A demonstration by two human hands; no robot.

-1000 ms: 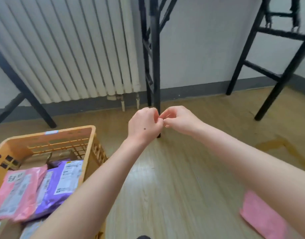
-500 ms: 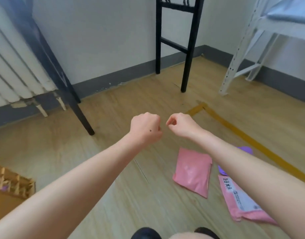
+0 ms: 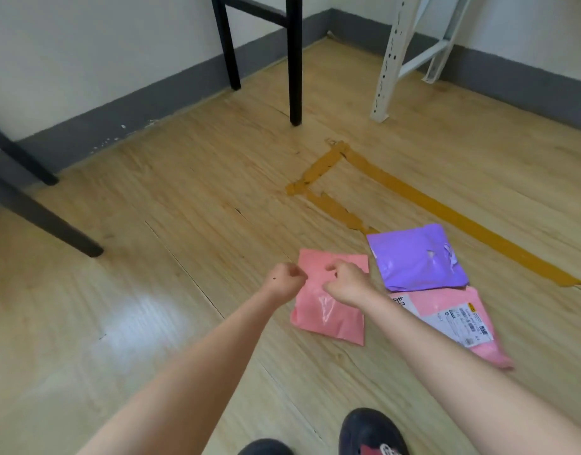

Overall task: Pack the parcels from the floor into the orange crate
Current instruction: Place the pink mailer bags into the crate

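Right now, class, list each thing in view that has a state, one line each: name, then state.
Left hand: curled shut, empty.
Right hand: loosely curled, empty, above the plain pink parcel.
Plain pink parcel: flat on floor, unpacked.
Purple parcel: on floor, wrapping torn.
Labelled pink parcel: on floor, label up, partly under the purple parcel.

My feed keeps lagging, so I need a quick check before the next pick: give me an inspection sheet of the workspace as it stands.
Surface: wooden floor, brown tape strips stuck across it.
Job's things: plain pink parcel, purple parcel and labelled pink parcel lie flat on the floor; orange crate not in view.
Clutter: nothing seen.
Grippers: left hand and right hand both curled shut, empty, above the plain pink parcel.
Cables: nothing seen.
Surroundings: black frame legs, white rack upright, grey skirting, dark shoes at bottom edge.
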